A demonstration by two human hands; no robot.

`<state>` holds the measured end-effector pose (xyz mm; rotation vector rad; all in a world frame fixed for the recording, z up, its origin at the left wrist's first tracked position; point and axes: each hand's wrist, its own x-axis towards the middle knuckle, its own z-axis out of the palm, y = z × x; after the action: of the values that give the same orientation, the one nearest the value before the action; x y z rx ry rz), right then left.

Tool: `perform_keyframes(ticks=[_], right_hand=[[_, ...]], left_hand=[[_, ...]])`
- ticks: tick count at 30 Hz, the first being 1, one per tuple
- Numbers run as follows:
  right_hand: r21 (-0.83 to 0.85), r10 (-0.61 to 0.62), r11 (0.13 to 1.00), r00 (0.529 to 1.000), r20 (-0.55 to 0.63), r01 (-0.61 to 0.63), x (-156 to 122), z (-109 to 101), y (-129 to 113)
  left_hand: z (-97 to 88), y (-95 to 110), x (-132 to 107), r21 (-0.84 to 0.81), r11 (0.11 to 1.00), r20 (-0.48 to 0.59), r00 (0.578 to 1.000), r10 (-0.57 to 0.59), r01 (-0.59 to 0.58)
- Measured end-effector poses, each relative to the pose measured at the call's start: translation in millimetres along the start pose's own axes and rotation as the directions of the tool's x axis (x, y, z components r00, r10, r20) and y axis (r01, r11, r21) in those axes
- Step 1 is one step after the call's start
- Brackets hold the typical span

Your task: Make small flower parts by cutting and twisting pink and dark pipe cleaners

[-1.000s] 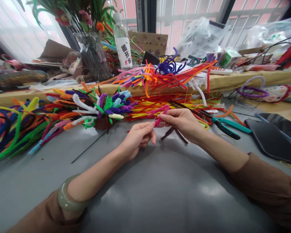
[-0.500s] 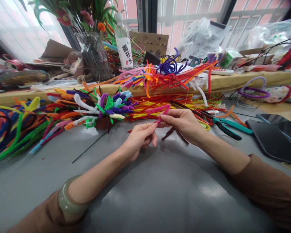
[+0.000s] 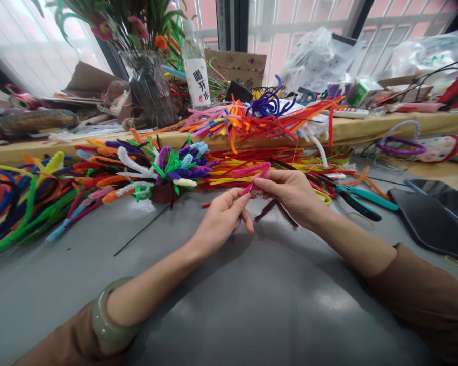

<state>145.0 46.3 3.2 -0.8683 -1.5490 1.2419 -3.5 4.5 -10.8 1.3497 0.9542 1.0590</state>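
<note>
- I read three characters, 喝开水, on the white label of the clear bottle [image 3: 196, 79], which stands beyond the left hand [image 3: 223, 218].
- A clear plastic bag [image 3: 438, 56], far beyond and right of the right hand [image 3: 293, 195], bears green print I cannot make out.
- I have both hands above a smooth grey table [image 3: 229, 305]; a raised ledge [image 3: 351, 133] with a yellowish cover runs across beyond them, with barred windows [image 3: 301, 30] behind.
- Between the hands is a bent pink pipe cleaner [image 3: 264, 171]. The left hand pinches its near end between thumb and finger; the right hand grips it just beyond, fingertips curled in.
- Dark brown stems [image 3: 286, 214] lie just below the right hand; to its right are teal-and-black pliers [image 3: 374, 197], and farther right a dark phone [image 3: 435, 221].
- A brown pot [image 3: 162, 194], mostly hidden, sits beyond and left of the left hand, under a thick spray of multicoloured pipe cleaners [image 3: 175, 165].
- Behind it on the ledge, a clear vase [image 3: 150, 91] holds green stems with pink and orange flowers [image 3: 138, 28].
</note>
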Motion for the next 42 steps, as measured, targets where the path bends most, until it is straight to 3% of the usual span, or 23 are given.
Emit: perform_keyframes(ticks=[18,24,32,36,39,42], right_hand=[[0.000,-0.034,0.999,0.991,0.127,0.035,-2.5,0.5,-4.8],[-0.037,-0.034,0.999,0.996,0.085,0.037,-1.6,0.2,-5.3],[-0.098,-0.045,0.994,0.997,0.068,0.052,-2.3,-0.1,-3.6],[-0.104,0.033,0.994,0.994,0.108,-0.022,-1.1,-2.8,-3.5],[-0.050,0.120,0.992,0.990,0.076,-0.116,1.4,-7.0,-4.7],[-0.012,0.105,0.994,0.993,0.052,-0.105,3.1,-10.9,-6.2]], left_hand=[[-2.0,1.5,-1.0,-0.016,1.000,0.040,0.999,-0.005,0.005],[-2.5,2.4,-1.2,-0.053,0.998,0.023,1.000,-0.014,0.015],[-5.2,4.5,0.1,0.096,0.994,-0.118,0.991,0.061,-0.050],[-7.9,6.2,0.3,0.186,0.982,-0.111,0.992,0.064,-0.042],[-9.0,6.8,-0.2,0.300,0.953,-0.090,0.994,0.056,-0.027],[-9.3,5.7,-0.1,0.384,0.923,-0.057,0.998,0.022,0.002]])
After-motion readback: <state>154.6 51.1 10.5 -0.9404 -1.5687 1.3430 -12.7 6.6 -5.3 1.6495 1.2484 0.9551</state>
